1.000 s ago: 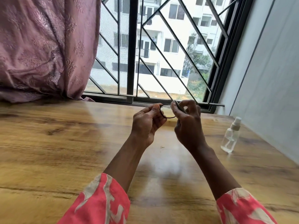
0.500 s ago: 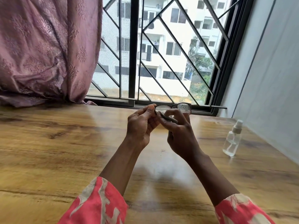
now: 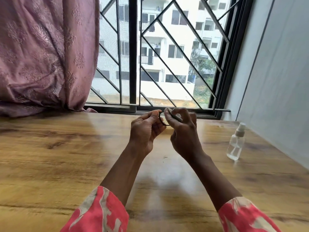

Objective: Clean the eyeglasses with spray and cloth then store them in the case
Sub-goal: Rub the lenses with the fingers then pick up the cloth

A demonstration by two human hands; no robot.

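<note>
No brand, label or other writing shows on anything in front of me. My left hand [image 3: 146,129] and my right hand [image 3: 183,131] are raised above the table [image 3: 66,156], close together, and both hold the eyeglasses [image 3: 163,120] between them. My left thumb and forefinger pinch the thin dark rim at its left side; the curved, rounded edge of one lens frame shows in the gap between my hands. My right fingers curl round the other part of the frame, and a slim dark arm of the eyeglasses lies slanted across my right thumb and knuckles. The rest of the frame is hidden behind my right hand, and whether a cloth is in that hand I cannot tell. The table is glossy wood with brown grain streaks and pale glare from the window [image 3: 158,56], which has black metal bars set in diagonals. A small clear plastic spray bottle [image 3: 236,143], with a white nozzle, stands upright on the table well to the right of my right hand. A mauve embossed curtain [image 3: 43,56] hangs at far left. My sleeves [image 3: 100,213] are coral pink with a pale pattern.
</note>
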